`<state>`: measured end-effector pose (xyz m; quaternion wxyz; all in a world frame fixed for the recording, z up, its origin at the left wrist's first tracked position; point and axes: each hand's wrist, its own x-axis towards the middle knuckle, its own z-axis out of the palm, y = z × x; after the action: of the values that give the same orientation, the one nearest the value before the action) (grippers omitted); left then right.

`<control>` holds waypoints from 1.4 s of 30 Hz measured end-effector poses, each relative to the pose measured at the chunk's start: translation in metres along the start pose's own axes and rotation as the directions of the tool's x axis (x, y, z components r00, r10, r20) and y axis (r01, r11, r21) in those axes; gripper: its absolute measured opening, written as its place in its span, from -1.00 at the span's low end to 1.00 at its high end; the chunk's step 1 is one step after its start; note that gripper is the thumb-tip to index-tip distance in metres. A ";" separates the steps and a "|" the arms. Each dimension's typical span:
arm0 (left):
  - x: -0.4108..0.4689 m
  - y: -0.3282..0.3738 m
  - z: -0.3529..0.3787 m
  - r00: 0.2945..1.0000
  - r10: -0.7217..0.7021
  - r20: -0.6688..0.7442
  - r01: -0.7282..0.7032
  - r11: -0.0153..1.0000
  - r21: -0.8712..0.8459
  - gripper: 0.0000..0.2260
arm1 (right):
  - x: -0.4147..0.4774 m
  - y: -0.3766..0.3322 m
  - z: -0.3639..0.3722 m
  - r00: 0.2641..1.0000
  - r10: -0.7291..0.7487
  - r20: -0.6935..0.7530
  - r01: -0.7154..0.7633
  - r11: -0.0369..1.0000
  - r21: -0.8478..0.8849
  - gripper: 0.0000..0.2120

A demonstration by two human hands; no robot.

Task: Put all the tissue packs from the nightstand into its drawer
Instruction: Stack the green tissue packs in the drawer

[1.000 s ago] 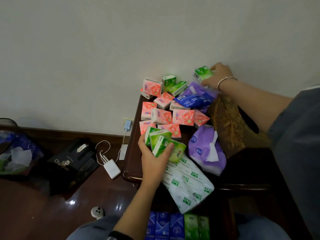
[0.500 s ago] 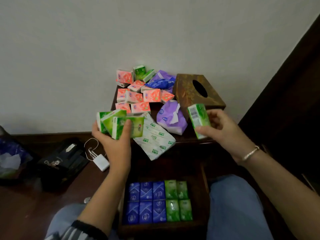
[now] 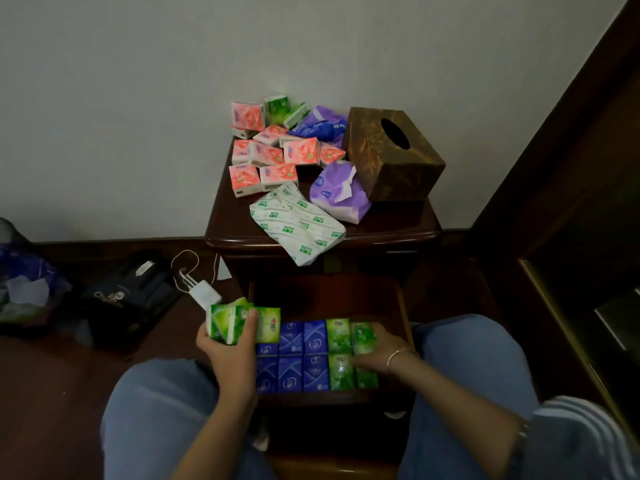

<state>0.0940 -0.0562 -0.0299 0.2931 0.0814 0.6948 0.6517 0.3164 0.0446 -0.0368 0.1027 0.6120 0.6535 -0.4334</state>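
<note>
Dropped the right hand (image 3: 375,348) from nightstand (image 3: 391,216) height down into the drawer (image 3: 404,306), curled round one green tissue pack (image 3: 363,337), tucking it in at the right edge beside the green rows (image 3: 339,336). Lowered the left hand (image 3: 227,344) too, clamped on a fan of green packs (image 3: 242,323) over the drawer's left edge. Looks like filing one at a time. Leaves the pink packs (image 3: 273,157) at the nightstand's back left corner.

Blue jeans (image 3: 156,414), striped sleeve (image 3: 575,441), silver bracelet (image 3: 397,355).
</note>
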 end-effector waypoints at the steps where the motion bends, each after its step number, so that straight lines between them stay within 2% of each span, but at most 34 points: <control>1: 0.002 -0.004 0.002 1.000 0.005 0.011 -0.005 1.000 0.020 -0.28 | 0.008 0.004 0.009 1.000 0.017 -0.006 -0.017 1.000 -0.024 -0.09; 6: 0.004 -0.017 0.010 0.993 -0.052 0.104 0.044 0.996 0.076 -0.18 | 0.035 0.024 0.036 0.999 0.036 -0.003 -0.037 0.996 -0.079 -0.12; 9: 0.009 -0.025 0.011 0.985 -0.107 0.136 0.097 0.992 0.081 -0.10 | 0.047 0.026 0.038 0.998 0.008 0.064 0.000 0.992 -0.129 -0.27; 11: 0.012 -0.028 0.010 0.979 -0.135 0.152 0.121 0.988 0.100 -0.14 | 0.053 0.026 0.034 0.993 0.010 0.115 0.007 0.988 -0.154 -0.38; 13: 0.013 -0.028 0.009 0.975 -0.147 0.168 0.132 0.986 0.101 -0.14 | 0.056 0.027 0.030 0.989 0.058 0.134 -0.041 0.991 -0.124 -0.39; 15: 0.012 -0.027 0.010 0.966 -0.166 0.199 0.154 0.985 0.074 -0.07 | 0.056 0.028 0.026 0.985 0.095 0.146 -0.078 0.990 -0.114 -0.36; 17: 0.010 -0.025 0.012 0.954 -0.185 0.238 0.176 0.983 0.058 -0.04 | 0.053 0.027 0.024 0.969 0.124 0.214 -0.098 0.987 -0.128 -0.38; 19: 0.006 -0.023 0.014 0.937 -0.209 0.279 0.195 0.978 0.074 -0.09 | 0.047 0.023 0.019 0.956 0.114 0.270 -0.115 0.993 -0.014 -0.49; 21: 0.002 -0.022 0.015 0.910 -0.254 0.327 0.229 0.967 0.114 -0.15 | 0.039 0.013 0.013 0.979 0.020 0.201 -0.060 0.979 0.194 -0.60; 23: -0.002 -0.024 0.016 0.870 -0.321 0.375 0.291 0.947 0.135 -0.20 | 0.029 -0.004 0.006 0.995 -0.080 0.064 0.052 0.933 0.355 -0.59; 25: -0.006 -0.024 0.018 0.823 -0.377 0.425 0.344 0.926 0.155 -0.25 | 0.012 -0.027 0.003 0.971 -0.223 0.084 0.152 0.854 0.498 -0.63; 27: -0.011 -0.024 0.021 0.772 -0.420 0.477 0.362 0.907 0.213 -0.23 | -0.004 -0.045 0.010 0.938 -0.336 0.081 0.266 0.853 0.450 -0.66; 29: -0.016 -0.026 0.021 0.718 -0.458 0.525 0.396 0.888 0.233 -0.23 | -0.011 -0.051 0.022 0.932 -0.360 -0.028 0.344 0.861 0.375 -0.63; 30: -0.016 -0.028 0.020 0.682 -0.476 0.555 0.437 0.874 0.213 -0.25 | -0.012 -0.051 0.026 0.935 -0.348 -0.064 0.345 0.856 0.385 -0.64; 32: -0.014 -0.030 0.019 0.605 -0.511 0.611 0.566 0.815 0.122 -0.30 | -0.010 -0.048 0.026 0.953 -0.303 -0.030 0.277 0.820 0.501 -0.65; 34: -0.010 -0.030 0.017 0.550 -0.517 0.657 0.660 0.750 0.037 -0.34 | -0.007 -0.044 0.022 0.964 -0.256 0.075 0.132 0.701 0.701 -0.65; 36: -0.007 -0.030 0.020 0.545 -0.506 0.668 0.670 0.742 0.016 -0.37 | -0.004 -0.041 0.020 0.950 -0.251 0.184 -0.037 0.496 0.868 -0.66; 37: -0.007 -0.030 0.021 0.562 -0.509 0.652 0.659 0.752 0.018 -0.38 | -0.001 -0.039 0.020 0.939 -0.258 0.226 -0.110 0.397 0.911 -0.69; 39: -0.005 -0.034 0.024 0.623 -0.520 0.584 0.628 0.778 0.023 -0.42 | 0.009 -0.031 0.016 0.938 -0.238 0.251 -0.185 0.267 0.946 -0.74; 40: -0.004 -0.036 0.024 0.648 -0.523 0.554 0.614 0.789 0.027 -0.43 | 0.017 -0.026 0.013 0.959 -0.179 0.221 -0.170 0.260 0.951 -0.73; 41: -0.001 -0.037 0.023 0.668 -0.522 0.530 0.598 0.801 0.036 -0.45 | 0.026 -0.020 0.011 0.985 -0.071 0.157 -0.125 0.332 0.935 -0.69; 42: 0.001 -0.038 0.023 0.689 -0.519 0.506 0.578 0.814 0.047 -0.48 | 0.038 -0.011 0.011 0.995 0.081 0.054 -0.086 0.467 0.880 -0.63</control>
<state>0.1154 -0.0415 -0.0661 0.6470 0.0174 0.5484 0.5295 0.2942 0.0653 -0.0635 -0.2039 0.6077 0.3069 -0.7035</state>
